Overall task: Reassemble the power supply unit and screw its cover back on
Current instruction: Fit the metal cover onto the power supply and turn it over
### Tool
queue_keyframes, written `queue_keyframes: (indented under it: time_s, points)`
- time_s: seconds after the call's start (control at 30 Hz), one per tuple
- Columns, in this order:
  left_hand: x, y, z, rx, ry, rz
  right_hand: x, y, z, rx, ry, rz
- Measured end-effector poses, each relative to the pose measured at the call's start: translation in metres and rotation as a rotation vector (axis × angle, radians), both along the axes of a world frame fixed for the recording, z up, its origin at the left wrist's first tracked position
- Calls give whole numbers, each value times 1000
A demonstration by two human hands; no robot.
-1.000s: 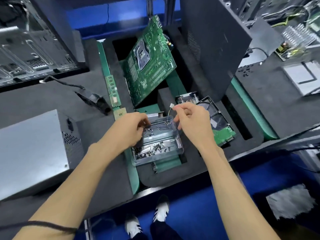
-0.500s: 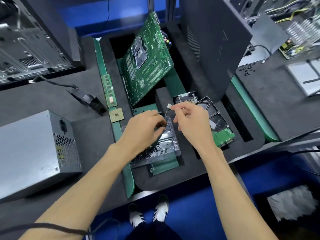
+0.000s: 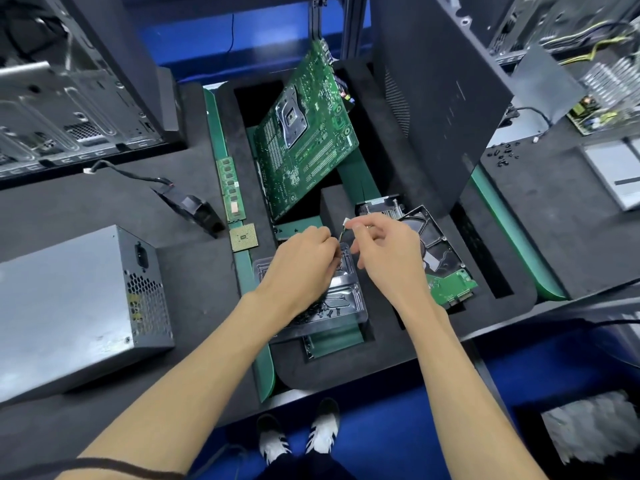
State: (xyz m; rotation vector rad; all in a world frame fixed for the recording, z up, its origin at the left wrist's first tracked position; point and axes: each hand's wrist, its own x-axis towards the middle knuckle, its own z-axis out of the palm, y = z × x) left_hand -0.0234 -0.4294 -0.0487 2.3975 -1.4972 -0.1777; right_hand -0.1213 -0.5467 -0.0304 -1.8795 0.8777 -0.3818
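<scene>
Nearest you, your left hand (image 3: 304,268) sits curled over the far end of the clear tray (image 3: 341,306); a second ago it was at the tray's left edge, so it has slid inward. Its fingertips are hidden, so whether it holds a screw cannot be told. Loose dark screws (image 3: 323,310) lie in the tray's near half, below your wrist.

Your right hand (image 3: 384,252) pinches a thin wire with a small white plug (image 3: 346,222) between thumb and forefinger, lifted just above the tray. That grip matches the earlier frames; only the left hand has moved.

The PSU (image 3: 74,306) stands well apart to your left, cover on, untouched. Judgement: you are collecting screws, and no fastening has begun.

Beyond the hands: hard drive (image 3: 440,258), CPU (image 3: 244,238), RAM stick (image 3: 231,188), and, furthest off, the tilted motherboard (image 3: 304,133).
</scene>
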Motion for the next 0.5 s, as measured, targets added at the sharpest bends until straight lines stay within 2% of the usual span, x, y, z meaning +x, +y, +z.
queue_keyframes:
  time_s: [0.3,0.5]
  points:
    - [15,3,4,64,24,-58,3,0,2,13,-7,-2]
    - [14,2,2,102,-95,-113,2,2,0,1,-4,-3]
